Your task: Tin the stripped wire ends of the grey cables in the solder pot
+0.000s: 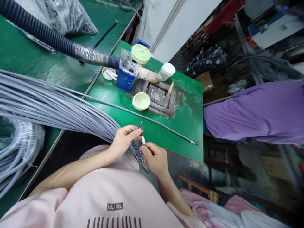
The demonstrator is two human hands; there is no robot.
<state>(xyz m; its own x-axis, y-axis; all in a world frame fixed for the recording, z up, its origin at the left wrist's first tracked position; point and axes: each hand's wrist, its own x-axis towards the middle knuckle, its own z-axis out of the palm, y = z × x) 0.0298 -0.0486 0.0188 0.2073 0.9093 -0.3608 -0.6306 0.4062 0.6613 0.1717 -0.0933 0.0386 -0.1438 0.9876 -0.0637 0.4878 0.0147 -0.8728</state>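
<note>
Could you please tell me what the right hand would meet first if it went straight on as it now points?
The right hand would probably meet the left hand, which lies ahead holding thin wires, though depth is unclear in this single view.

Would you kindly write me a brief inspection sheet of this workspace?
Surface: green tabletop, stained around the metal-framed recess.
Things in hand: stripped cable end, coloured wires fanning above a white section.
Clutter: blue box, pale green dish, white jar.
Hands: left hand pinches the wires; right hand grips near the white section's lower end.
Cables: grey bundle at left; single grey cable across the tabletop.
Surroundings: person in purple beyond the tabletop's right edge.
</note>
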